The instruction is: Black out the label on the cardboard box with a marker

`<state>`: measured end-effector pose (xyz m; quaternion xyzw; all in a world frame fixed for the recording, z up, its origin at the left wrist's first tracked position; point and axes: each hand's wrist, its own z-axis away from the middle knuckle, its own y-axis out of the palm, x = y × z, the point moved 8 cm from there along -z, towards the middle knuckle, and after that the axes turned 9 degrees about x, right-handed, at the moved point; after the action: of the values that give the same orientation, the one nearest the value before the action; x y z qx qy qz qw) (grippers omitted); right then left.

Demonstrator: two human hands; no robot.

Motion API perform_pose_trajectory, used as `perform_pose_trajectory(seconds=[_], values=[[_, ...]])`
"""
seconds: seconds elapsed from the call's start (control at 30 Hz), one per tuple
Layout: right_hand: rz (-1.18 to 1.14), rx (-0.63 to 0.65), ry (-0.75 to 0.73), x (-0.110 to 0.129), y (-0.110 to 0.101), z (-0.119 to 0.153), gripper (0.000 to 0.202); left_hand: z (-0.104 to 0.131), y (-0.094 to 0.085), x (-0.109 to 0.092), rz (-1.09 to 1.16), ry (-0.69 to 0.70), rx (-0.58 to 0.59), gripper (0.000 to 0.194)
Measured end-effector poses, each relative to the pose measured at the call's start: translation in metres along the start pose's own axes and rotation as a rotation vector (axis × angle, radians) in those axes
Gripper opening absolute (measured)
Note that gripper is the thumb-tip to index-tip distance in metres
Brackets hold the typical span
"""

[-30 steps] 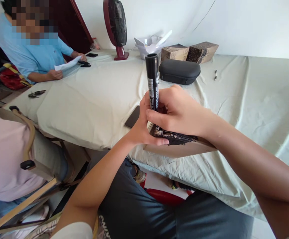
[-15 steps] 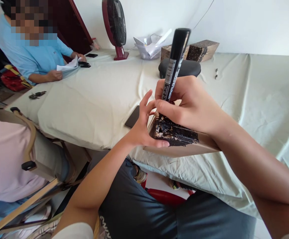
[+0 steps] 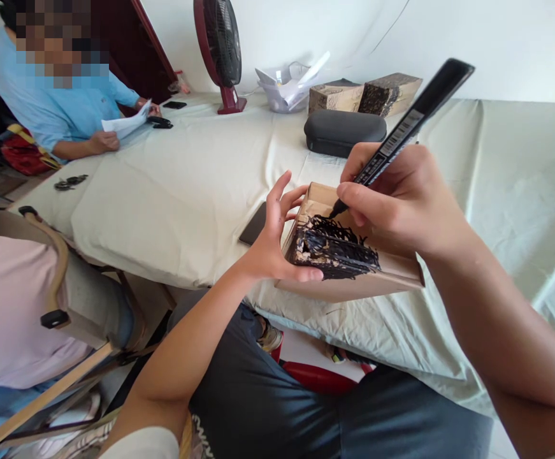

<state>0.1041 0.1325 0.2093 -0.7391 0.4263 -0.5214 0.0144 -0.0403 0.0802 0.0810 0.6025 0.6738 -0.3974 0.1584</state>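
Note:
In my right hand (image 3: 401, 204) is a black marker pen (image 3: 399, 137), leaning to the upper right. Its tip meets the upper face of a brown cardboard box (image 3: 348, 291) near the table's front edge. Dense black scribbles cover the box's left end and spill onto that upper face. My left hand (image 3: 274, 239) grips the box's left end, thumb along the near edge and fingers around the far side. A dark phone (image 3: 254, 224) lies just behind my left hand, partly covered by it.
A black zip case (image 3: 344, 132) sits behind the box, with two cardboard boxes (image 3: 392, 94) beyond it. A plastic basket (image 3: 281, 95) and a red fan (image 3: 229, 102) stand near the wall. At the far left, a person in blue (image 3: 52, 115) holds papers.
My right hand has moved right and slightly down, uncovering the scribbled upper face. The marker has tipped from nearly upright to a rightward slant. My left hand and the box stay put.

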Motion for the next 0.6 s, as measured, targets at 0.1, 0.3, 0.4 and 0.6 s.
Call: perform_pose_trajectory(seconds=[0.1,0.3,0.4,0.6], values=[[-0.051,-0.030,0.033,-0.003,-0.006,0.010,0.031,0.001,0.000,0.002,0.004,-0.003,-0.007,0.151],[-0.002,-0.057,0.110,0.005,-0.011,0.034,0.031,0.002,0.001,0.002,-0.003,-0.008,-0.061,0.149],[0.017,-0.094,0.135,0.007,-0.011,0.046,0.028,0.002,0.003,0.001,-0.001,-0.007,-0.068,0.147],[0.137,-0.140,0.014,0.020,-0.008,0.063,0.024,0.004,0.005,-0.001,-0.051,-0.007,-0.115,0.148]])
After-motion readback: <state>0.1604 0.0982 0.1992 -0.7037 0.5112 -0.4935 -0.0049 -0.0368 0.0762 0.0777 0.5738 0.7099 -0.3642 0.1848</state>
